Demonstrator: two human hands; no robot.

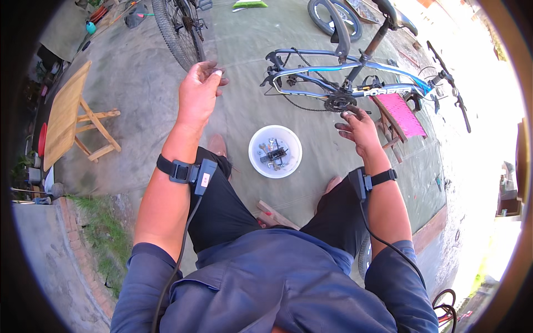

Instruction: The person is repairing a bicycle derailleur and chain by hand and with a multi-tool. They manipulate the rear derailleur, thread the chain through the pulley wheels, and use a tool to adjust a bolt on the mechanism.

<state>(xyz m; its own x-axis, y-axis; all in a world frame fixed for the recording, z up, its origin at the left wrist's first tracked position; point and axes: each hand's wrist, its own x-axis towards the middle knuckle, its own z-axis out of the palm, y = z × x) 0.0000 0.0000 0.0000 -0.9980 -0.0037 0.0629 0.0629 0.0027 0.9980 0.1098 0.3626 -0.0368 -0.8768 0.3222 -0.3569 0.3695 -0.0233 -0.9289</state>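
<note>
My left hand [201, 91] is raised over the mat near a bicycle wheel with a knobbly tyre [176, 34]. Its blackened fingers are loosely bent and apart, with nothing visible in them. My right hand [360, 132] is beside the crankset [339, 102] of a blue and white bicycle frame [304, 71]. Its dark-stained fingers are spread, and I cannot tell whether they touch the crank. The frame has no rear wheel in it; its chain [302, 106] hangs slack. Between my feet and the frame, a white bucket [297, 155] holds wrenches and small metal parts.
A pink-topped stool [401, 114] stands under the frame. Another wheel [335, 19] lies at the far side. To the left is a wooden folding stool [68, 119], tipped over. Wood pieces [273, 213] lie between my legs. A green brush head [249, 4] rests at the back.
</note>
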